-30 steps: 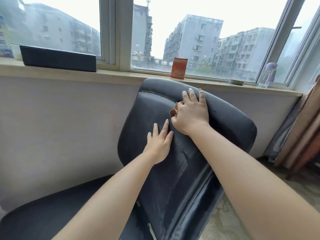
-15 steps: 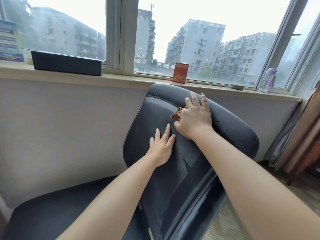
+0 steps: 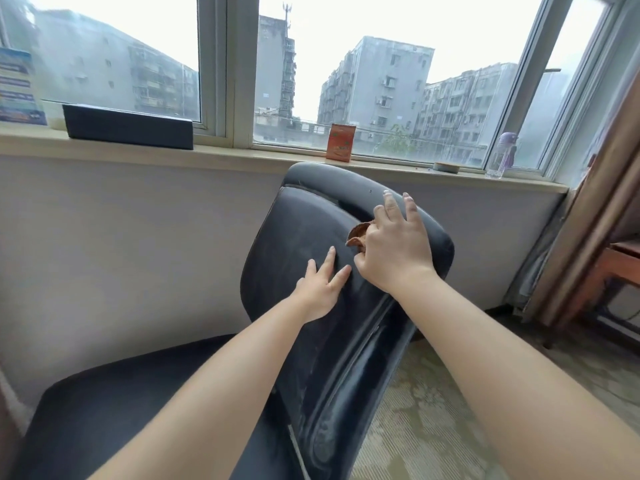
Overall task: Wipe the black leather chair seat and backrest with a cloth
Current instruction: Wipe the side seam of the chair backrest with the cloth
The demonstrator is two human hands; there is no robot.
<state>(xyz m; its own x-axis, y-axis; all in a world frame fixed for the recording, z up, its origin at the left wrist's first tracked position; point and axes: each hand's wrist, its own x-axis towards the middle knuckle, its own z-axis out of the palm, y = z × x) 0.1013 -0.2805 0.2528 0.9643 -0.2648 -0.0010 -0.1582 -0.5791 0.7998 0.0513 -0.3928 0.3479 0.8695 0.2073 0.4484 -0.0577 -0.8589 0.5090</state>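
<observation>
Both hands are working the backrest point(image 3: 304, 233): my right hand point(image 3: 391, 251), fingers spread, is pressing the brown cloth point(image 3: 358, 234) while my left hand point(image 3: 320, 289) is bracing flat, the seat point(image 3: 114, 407) probably coming next.

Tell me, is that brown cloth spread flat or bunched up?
Bunched, apparently: only a crumpled brown corner of the cloth pokes out beneath the right hand pressing it.

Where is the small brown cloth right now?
In the head view, the small brown cloth sits right of centre, pressed under the right hand against the upper black leather backrest, just above the left hand.
</observation>
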